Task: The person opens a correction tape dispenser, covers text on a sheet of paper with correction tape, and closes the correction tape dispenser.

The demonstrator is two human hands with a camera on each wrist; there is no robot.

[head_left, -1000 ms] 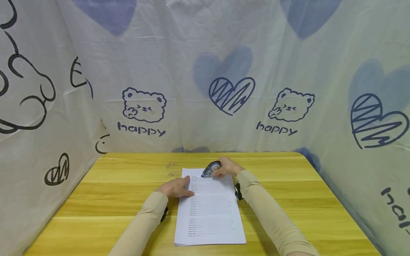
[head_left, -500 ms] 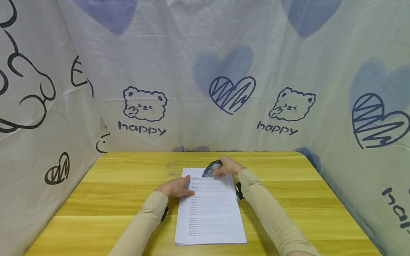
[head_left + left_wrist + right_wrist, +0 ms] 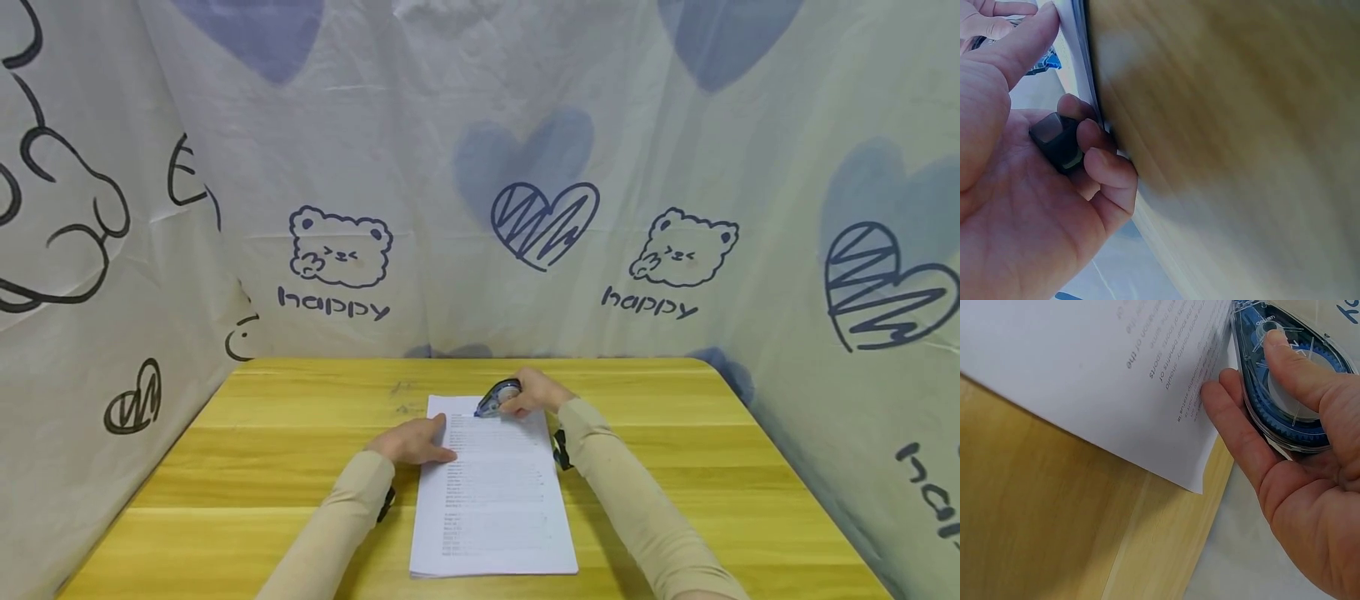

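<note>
A stack of printed white paper lies on the wooden table. The left hand rests on its upper left edge, thumb and one finger spread. In the left wrist view, the other fingers of the left hand curl round a small black object. The right hand grips a blue, clear-cased correction tape, its tip at the upper printed lines. In the right wrist view, the thumb of the right hand presses on the case of the correction tape; its tip is cut off.
Yellow wood-grain table extends on both sides of the paper. A white cloth printed with hearts and bears hangs behind the table and along both sides. Dark bands sit at the wrists.
</note>
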